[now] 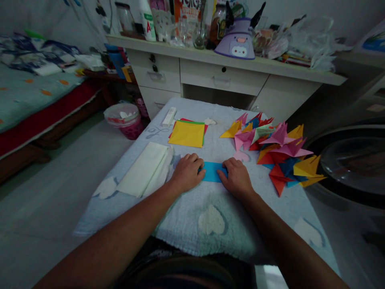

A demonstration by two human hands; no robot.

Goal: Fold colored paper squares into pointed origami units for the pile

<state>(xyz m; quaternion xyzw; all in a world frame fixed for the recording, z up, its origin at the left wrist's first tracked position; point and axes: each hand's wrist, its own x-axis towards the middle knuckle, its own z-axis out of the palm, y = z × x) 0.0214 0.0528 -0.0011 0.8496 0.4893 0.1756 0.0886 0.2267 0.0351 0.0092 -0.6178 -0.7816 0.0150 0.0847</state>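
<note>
A sheet of blue origami paper, folded into a narrow rectangle, lies flat on the cloth-covered table in front of me. My left hand grips its left end with curled fingers, the thumb near the lower edge. At the opposite end my right hand holds it the same way, fingers bent over the paper. Both ends of the sheet are hidden under the hands. Beyond it sits a stack of square paper, yellow on top, with green and red edges showing. Many-coloured folded paper cranes are heaped on the right.
A folded white sheet lies left of my hands, and a small white box stands behind it. A pink waste bin is on the floor at left. The white desk borders the far side; a front-loading washing machine is at right.
</note>
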